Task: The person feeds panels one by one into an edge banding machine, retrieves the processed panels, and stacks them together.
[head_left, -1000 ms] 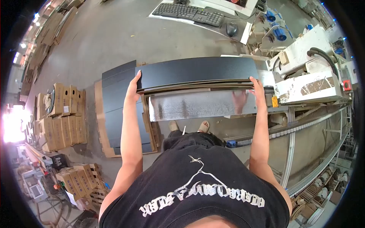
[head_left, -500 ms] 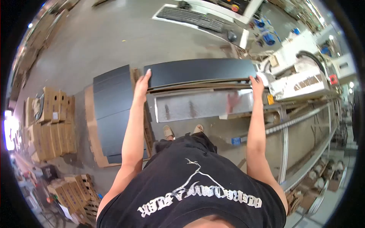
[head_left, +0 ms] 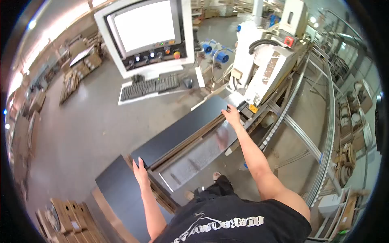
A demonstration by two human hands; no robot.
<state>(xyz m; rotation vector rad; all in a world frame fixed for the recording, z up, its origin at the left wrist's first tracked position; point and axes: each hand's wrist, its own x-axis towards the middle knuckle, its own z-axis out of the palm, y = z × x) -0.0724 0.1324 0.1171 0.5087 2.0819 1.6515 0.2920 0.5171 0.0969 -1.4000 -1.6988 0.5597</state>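
Observation:
A long dark grey board (head_left: 182,129) lies on top of a few thin boards whose brown edges (head_left: 190,139) show along the near side. At the board's left end, my left hand (head_left: 140,173) has its fingers stretched out and apart, beside or lightly against the corner. My right hand (head_left: 231,115) is closed at the far right corner, thumb and fingers around the edge. Below the boards is a shiny metal surface (head_left: 194,162) with a reddish reflection. Wider dark panels (head_left: 121,190) lie stacked at the left.
A control cabinet with a lit screen (head_left: 146,26) stands ahead, over a keyboard (head_left: 150,87) and a mouse (head_left: 188,83). A white machine (head_left: 267,73) and a metal rail frame (head_left: 304,137) run along the right. Cardboard boxes (head_left: 75,216) sit at lower left.
My view has tilted up and turned, bringing the screen into sight. My left hand's fingers have moved off the board's top face; my right hand stays at the right corner.

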